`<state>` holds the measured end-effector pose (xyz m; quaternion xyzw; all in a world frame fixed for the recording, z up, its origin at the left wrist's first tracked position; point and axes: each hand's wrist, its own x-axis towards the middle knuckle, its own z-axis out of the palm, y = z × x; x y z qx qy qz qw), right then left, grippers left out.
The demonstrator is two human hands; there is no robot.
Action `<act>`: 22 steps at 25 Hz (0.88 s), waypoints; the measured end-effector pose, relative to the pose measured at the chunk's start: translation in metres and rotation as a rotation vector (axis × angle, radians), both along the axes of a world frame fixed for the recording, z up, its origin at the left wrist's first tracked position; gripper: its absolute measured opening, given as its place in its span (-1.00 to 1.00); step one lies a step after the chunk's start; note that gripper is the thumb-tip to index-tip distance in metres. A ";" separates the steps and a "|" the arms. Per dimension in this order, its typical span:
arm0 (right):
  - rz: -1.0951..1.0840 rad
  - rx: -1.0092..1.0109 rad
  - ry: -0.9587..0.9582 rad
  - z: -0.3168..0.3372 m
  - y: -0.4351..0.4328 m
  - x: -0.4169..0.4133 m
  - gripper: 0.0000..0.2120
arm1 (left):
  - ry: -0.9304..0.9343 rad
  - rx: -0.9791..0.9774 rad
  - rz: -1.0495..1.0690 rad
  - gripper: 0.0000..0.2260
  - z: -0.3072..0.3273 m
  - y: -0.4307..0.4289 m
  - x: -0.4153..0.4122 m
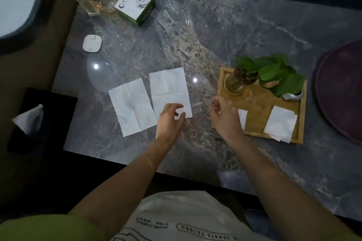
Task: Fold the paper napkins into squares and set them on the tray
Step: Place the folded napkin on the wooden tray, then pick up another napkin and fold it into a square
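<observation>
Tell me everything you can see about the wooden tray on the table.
The wooden tray is a light bamboo-looking rectangle with a low raised rim, lying flat on the marble table, right of the two unfolded napkins. At its far end stand a glass vase with a leafy plant and a small white pot. Nearer, two folded napkins lie in it: one overhanging the near rim, another partly hidden behind the right hand.
</observation>
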<state>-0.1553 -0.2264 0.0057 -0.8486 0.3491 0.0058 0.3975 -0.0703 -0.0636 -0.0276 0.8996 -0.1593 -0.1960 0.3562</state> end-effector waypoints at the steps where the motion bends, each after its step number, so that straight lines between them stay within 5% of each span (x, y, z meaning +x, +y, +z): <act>1: 0.020 0.015 0.015 0.001 0.007 0.014 -0.77 | 0.010 0.025 0.055 -0.78 -0.002 0.008 0.011; 7: 0.104 -0.013 0.133 -0.006 0.026 0.080 -0.81 | 0.046 0.076 0.143 -0.66 -0.005 0.044 0.073; 17: 0.058 -0.093 0.355 -0.019 0.051 0.103 -0.54 | 0.006 0.229 -0.027 -0.64 -0.006 0.040 0.144; 22: -0.047 -0.124 0.432 -0.025 0.055 0.107 -0.60 | 0.063 0.195 -0.054 -0.82 -0.010 0.034 0.146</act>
